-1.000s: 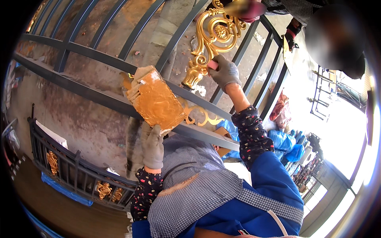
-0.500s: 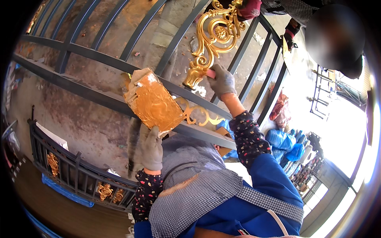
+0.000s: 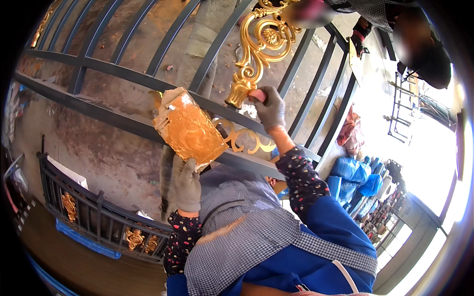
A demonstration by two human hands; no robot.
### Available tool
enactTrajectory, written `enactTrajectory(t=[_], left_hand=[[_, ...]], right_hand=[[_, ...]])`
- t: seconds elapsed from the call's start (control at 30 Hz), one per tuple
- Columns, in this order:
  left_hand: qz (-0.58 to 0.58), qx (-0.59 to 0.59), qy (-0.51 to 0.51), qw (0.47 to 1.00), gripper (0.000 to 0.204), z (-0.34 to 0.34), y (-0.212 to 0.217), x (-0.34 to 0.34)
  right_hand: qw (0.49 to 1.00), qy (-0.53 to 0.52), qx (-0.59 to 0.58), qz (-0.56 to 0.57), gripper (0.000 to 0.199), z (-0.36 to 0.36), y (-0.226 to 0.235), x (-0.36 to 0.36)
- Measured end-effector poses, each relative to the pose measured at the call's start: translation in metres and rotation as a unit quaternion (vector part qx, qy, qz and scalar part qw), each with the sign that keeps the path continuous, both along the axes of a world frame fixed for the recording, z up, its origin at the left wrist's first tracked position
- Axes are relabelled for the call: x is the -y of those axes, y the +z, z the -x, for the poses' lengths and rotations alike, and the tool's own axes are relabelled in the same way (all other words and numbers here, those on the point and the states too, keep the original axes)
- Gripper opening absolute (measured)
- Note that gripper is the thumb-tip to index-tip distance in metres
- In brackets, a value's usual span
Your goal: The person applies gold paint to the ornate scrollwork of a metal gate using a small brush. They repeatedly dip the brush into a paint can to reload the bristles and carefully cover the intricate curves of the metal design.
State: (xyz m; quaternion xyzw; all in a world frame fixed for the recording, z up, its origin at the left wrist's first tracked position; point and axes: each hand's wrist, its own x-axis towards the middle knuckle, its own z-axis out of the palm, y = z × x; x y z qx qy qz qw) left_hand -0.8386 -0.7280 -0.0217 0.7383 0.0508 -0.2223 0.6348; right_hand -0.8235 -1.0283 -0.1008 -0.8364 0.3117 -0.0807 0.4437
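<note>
My left hand (image 3: 186, 186), in a grey glove, grips the near end of a torn cardboard piece (image 3: 191, 132) smeared with gold paint. The cardboard lies tilted over the lower rails of a dark metal railing (image 3: 133, 74). My right hand (image 3: 271, 109), also gloved, pinches a small pink sponge-like pad (image 3: 257, 94). That pad sits right beside the base of a gold scroll ornament (image 3: 252, 64) on the railing; whether it touches I cannot tell. A flat gold scroll piece (image 3: 239, 139) shows between the lower rails, partly covered by the cardboard.
Another person (image 3: 424, 54) is at the far right, and a blurred hand is near the ornament's top. A second dark railing (image 3: 103, 212) with gold ornaments stands at the lower left. Blue-wrapped bundles (image 3: 350, 172) lie to the right.
My right hand has moved slightly left and toward me with the pink pad, closer to the ornament's base. My left hand and the cardboard stay almost the same.
</note>
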Motion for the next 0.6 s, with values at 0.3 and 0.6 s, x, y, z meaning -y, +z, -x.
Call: enactTrajectory(t=[0.3, 0.6], left_hand=[[0.215, -0.233, 0.159, 0.935, 0.03, -0.006, 0.011, 0.008], [0.206, -0.253, 0.157, 0.932, 0.032, -0.002, 0.004, -0.001]], right_hand=[[0.995, -0.062, -0.054, -0.057, 0.024, 0.004, 0.002, -0.004], [0.997, 0.05, 0.044, 0.049, 0.028, 0.006, 0.019, -0.004]])
